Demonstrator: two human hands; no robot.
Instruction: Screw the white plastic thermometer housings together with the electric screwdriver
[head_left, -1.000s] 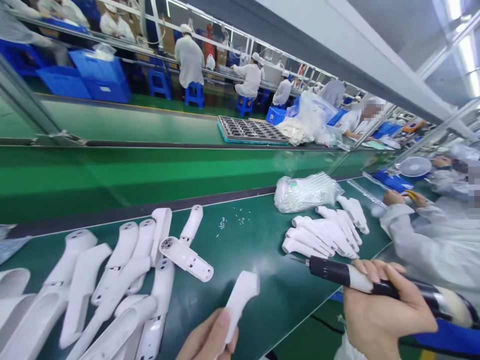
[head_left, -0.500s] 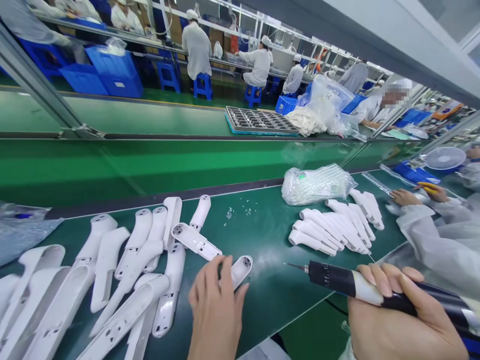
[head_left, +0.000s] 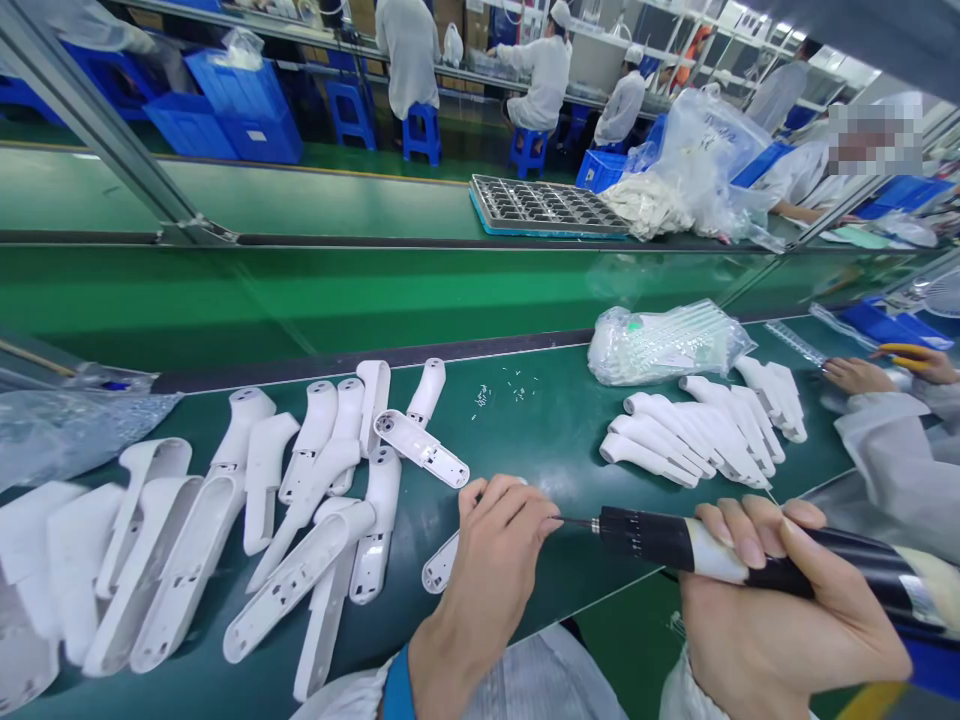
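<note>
My left hand (head_left: 495, 555) rests on a white plastic housing (head_left: 439, 567) that lies on the green mat; its fingers curl and pinch near the tip of the screwdriver. What the fingertips pinch is too small to see. My right hand (head_left: 780, 615) is wrapped round a black and white electric screwdriver (head_left: 675, 540), held level with its bit pointing left at my left fingertips. Tiny screws (head_left: 502, 390) lie scattered on the mat beyond.
Several white housings (head_left: 300, 500) are spread at the left, and a neat row of them (head_left: 690, 440) lies at the right beside a plastic bag of parts (head_left: 660, 345). A co-worker's hands (head_left: 862, 375) work at the far right. A green conveyor (head_left: 337, 300) runs behind.
My left hand has pulled the white housing nearer on the mat and brought its fingertips to the screwdriver bit. The screwdriver has stayed nearly level. The view has tipped downward.
</note>
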